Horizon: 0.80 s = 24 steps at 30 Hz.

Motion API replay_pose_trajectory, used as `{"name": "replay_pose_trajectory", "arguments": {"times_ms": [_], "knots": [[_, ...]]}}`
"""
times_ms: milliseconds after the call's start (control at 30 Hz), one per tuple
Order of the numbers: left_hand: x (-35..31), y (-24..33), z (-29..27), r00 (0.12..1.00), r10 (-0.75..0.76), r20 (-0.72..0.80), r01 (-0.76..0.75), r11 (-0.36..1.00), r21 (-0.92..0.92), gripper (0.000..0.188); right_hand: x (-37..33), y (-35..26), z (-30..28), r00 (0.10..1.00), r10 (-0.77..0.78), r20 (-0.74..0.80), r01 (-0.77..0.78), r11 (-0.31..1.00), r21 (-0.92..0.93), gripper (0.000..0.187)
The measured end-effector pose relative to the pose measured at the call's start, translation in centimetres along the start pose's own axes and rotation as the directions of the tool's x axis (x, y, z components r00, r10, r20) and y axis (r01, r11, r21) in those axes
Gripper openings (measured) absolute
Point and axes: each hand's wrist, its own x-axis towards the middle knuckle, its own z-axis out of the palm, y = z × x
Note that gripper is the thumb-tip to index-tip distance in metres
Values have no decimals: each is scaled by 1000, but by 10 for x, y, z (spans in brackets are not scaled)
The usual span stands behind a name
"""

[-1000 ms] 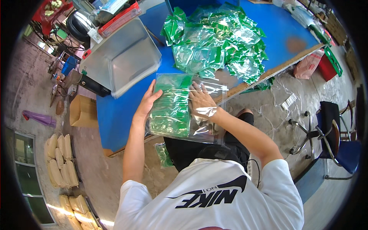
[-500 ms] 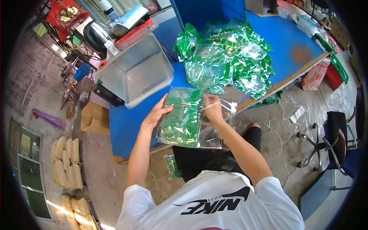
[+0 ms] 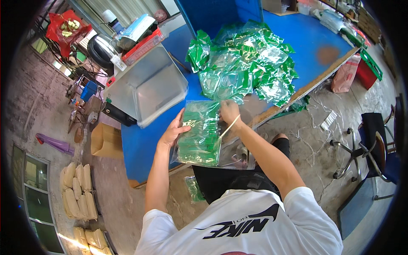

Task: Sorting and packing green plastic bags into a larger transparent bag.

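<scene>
Over the table's near edge I hold a large clear plastic bag (image 3: 199,134) filled with a stack of green packets. My left hand (image 3: 175,129) grips its left side, thumb on top and fingers underneath. My right hand (image 3: 230,111) is closed at the bag's upper right edge, its fingertips partly hidden. A thin pale band (image 3: 230,127) runs from my right wrist down to the bag's front. The bag's unfilled flap (image 3: 238,158) spreads to the right. Just beyond lies a heap of clear-and-green plastic packets (image 3: 246,63).
The packets lie on a blue table (image 3: 144,144) with a worn edge. A translucent bin (image 3: 159,85) stands left of the bag, and a blue box (image 3: 216,15) behind the heap. A paper bag (image 3: 107,140) is on the floor at left; an office chair (image 3: 374,144) stands at right.
My right hand has shifted slightly up and left along the bag's edge. The pale band now slants down toward the bag, and the white-edged flap has dropped lower.
</scene>
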Motion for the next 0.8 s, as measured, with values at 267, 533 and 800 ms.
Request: {"name": "replay_pose_trajectory", "arguments": {"times_ms": [267, 533, 800], "knots": [[14, 11, 12, 991, -61, -123, 66, 997, 38, 84, -19, -3, -3, 994, 83, 72, -82, 996, -20, 33], [2, 21, 12, 985, -99, -145, 107, 993, 54, 78, 7, 8, 16, 997, 4, -78, -28, 948, -316, 30], [19, 5, 3, 983, -49, -176, 36, 996, -79, 87, 2, 47, -24, 997, -66, 45, 69, 996, -54, 40]]}}
